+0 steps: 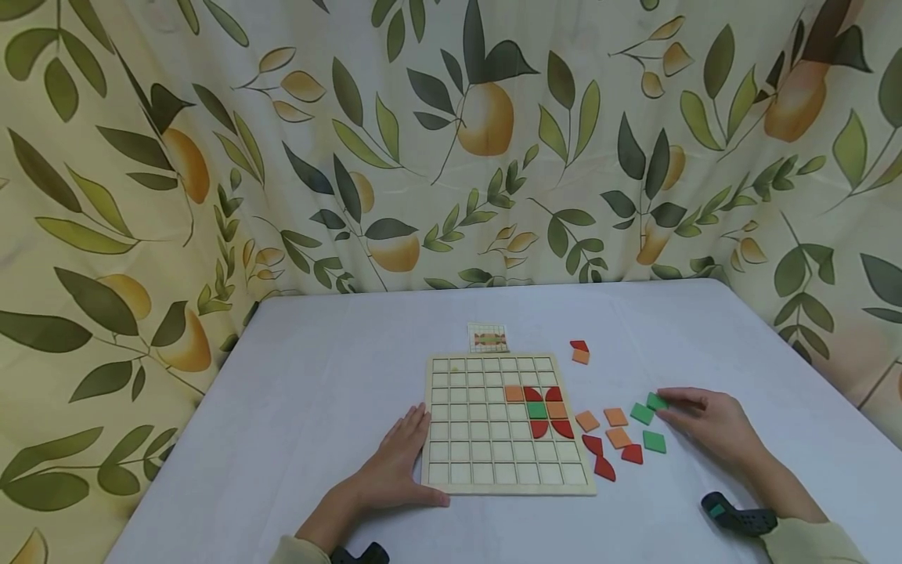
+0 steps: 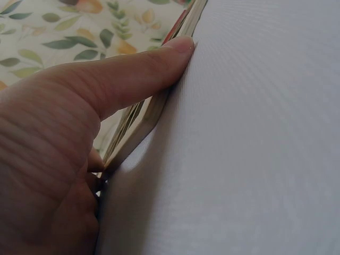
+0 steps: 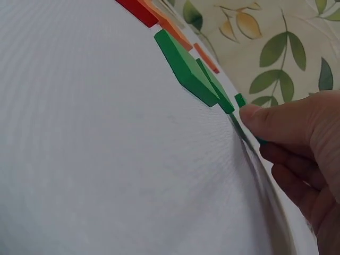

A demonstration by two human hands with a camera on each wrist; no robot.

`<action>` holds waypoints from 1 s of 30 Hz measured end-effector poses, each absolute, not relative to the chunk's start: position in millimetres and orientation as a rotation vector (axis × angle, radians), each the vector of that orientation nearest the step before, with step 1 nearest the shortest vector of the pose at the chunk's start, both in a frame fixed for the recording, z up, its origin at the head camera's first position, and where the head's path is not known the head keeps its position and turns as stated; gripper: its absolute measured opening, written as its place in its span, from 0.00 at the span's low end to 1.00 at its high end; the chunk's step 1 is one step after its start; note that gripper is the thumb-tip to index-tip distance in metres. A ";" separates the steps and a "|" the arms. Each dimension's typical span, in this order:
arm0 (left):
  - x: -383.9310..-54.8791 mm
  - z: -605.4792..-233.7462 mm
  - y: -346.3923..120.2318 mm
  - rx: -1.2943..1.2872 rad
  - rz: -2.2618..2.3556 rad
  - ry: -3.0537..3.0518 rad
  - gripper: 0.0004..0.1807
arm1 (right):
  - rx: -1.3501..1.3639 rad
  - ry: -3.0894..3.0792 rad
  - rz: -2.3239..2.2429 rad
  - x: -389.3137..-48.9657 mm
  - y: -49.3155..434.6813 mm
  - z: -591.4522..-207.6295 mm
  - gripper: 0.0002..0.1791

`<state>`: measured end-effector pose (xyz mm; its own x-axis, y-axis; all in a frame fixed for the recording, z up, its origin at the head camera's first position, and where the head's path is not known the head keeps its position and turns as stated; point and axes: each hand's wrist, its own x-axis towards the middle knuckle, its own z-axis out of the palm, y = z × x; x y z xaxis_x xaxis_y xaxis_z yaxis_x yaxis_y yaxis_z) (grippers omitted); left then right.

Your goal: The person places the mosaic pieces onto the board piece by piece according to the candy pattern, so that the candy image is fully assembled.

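My left hand (image 1: 402,462) lies at the front left corner of a pale wooden grid board (image 1: 468,454). Its fingers reach along the left side, and the thumb (image 2: 143,74) touches the front edge. Off to the right, my right hand (image 1: 719,427) pinches a green square tile (image 1: 657,402) between thumb and fingertips, low over the table. Two more green tiles (image 1: 654,442) lie flat just beside it. On the board's right part sit several red curved pieces (image 1: 561,428), two orange squares (image 1: 514,394) and one green square (image 1: 536,410).
A small pattern card (image 1: 488,338) lies behind the board. Between board and right hand are loose orange squares (image 1: 615,417) and red curved pieces (image 1: 604,468). One red piece (image 1: 579,345) and an orange square (image 1: 581,357) lie farther back. A leaf-patterned curtain (image 1: 437,157) hangs behind the white table.
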<state>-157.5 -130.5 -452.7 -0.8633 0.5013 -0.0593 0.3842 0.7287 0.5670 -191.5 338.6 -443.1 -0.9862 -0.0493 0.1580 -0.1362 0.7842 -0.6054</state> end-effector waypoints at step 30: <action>-156.7 -451.3 -129.5 0.697 0.834 2.719 0.67 | 0.271 -2.744 1.307 -191.6 263.8 -430.6 0.22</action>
